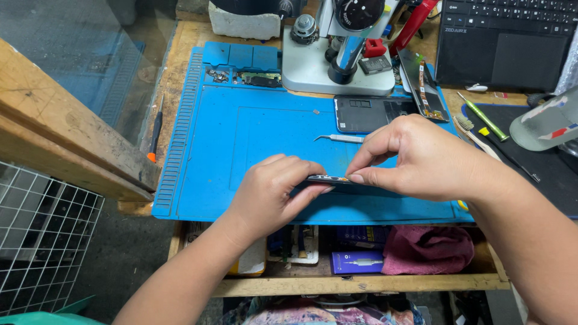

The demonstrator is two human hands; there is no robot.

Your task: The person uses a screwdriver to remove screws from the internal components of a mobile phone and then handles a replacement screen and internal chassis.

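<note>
My left hand (274, 192) and my right hand (415, 157) together hold a thin dark phone body (328, 180) edge-on, just above the front part of the blue work mat (211, 150). The left fingers wrap its left end. My right thumb and forefinger pinch its upper edge near the middle. Most of the phone is hidden behind my fingers. Curved metal tweezers (340, 138) lie on the mat just beyond my hands, and a dark phone back panel (367, 113) lies farther back.
A microscope on a white base (337, 69) stands at the mat's far edge, small circuit parts (253, 77) to its left. A laptop (506, 42) and a green screwdriver (481, 116) are at the right. An orange-tipped screwdriver (155, 129) lies left of the mat. Below, a drawer holds a pink cloth (427, 248).
</note>
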